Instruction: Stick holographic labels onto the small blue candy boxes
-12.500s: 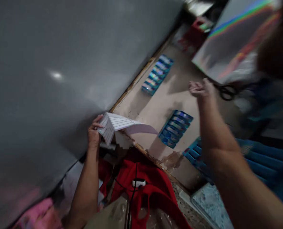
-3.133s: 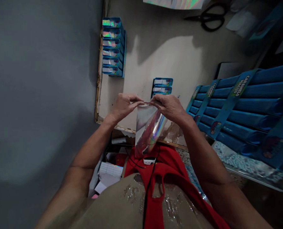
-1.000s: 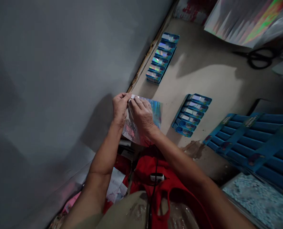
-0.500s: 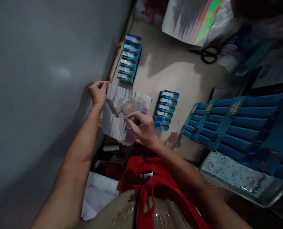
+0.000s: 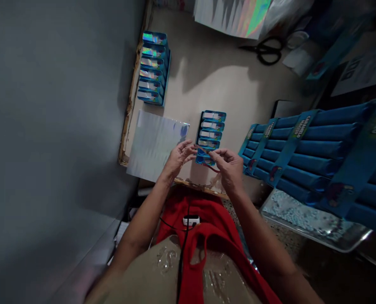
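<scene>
A thin reddish band (image 5: 201,148) runs between my two hands, above a row of small blue packets (image 5: 213,125). My right hand (image 5: 230,166) pinches one end between thumb and fingertips. At the other end, the fingers of my left hand (image 5: 177,159) close on the band; their exact grip is small and partly hidden. Left of my hands, a shiny silvery sheet (image 5: 154,145) lies flat on the table (image 5: 228,84), and neither hand touches it. Part of the band hangs below my right fingers.
Another row of blue packets (image 5: 151,69) stands by the wall. Black scissors (image 5: 268,50) lie near a stack of holographic sheets (image 5: 230,19). Blue wrapped bars (image 5: 320,147) fill the right side, above a metal tray (image 5: 304,215) of pale blue pieces.
The silvery sheet has left my left hand and lies on the table. Both hands have moved right and come together at the reddish band. The view has shifted slightly.
</scene>
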Demonstrator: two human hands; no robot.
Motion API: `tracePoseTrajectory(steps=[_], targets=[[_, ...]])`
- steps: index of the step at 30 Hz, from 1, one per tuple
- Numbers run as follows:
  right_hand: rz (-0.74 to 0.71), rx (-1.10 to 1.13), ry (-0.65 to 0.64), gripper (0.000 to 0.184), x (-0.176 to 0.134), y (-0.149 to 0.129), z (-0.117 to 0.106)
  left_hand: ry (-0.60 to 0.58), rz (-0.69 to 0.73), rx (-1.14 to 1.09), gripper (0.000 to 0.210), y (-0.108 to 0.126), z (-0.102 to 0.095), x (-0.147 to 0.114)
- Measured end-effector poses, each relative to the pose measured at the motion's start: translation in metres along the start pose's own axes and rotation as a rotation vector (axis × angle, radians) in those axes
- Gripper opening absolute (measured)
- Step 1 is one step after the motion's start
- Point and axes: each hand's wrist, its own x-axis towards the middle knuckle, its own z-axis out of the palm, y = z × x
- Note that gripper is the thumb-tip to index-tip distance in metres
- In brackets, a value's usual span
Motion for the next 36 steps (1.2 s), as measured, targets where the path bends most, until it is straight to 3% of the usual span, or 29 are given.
tracePoseTrajectory(steps=[7,10,13,16,23,28,31,36], targets=[[0.099,0.027,0.027,0.039,-0.012,0.008,-0.004,0.041,-0.005,0.087,0.052,-0.008,0.003,0.001],[0.114,0.019,0.117,0.041,-0.010,0.025,-0.004,0.068,0.021,0.151,0.047,-0.014,0.002,-0.002],[0.076,-0.029,0.244,0.041,-0.001,0.043,-0.004,0.177,0.086,0.203,0.042,-0.019,0.001,0.001],[0.057,-0.094,0.279,0.042,0.009,0.052,-0.004,0.244,0.143,0.244,0.039,-0.019,0.002,0.008],[0.074,0.023,0.171,0.042,-0.009,0.027,-0.006,0.217,0.145,0.190,0.052,-0.012,0.002,-0.001],[0.073,0.089,0.139,0.039,-0.026,0.012,-0.004,-0.004,-0.048,0.062,0.079,-0.012,0.003,-0.011],[0.063,0.086,0.126,0.038,-0.027,0.014,-0.002,-0.027,-0.067,0.063,0.072,-0.016,0.005,-0.009],[0.074,-0.001,0.163,0.039,-0.018,0.037,-0.005,0.043,-0.075,0.105,0.055,-0.025,0.005,-0.006]])
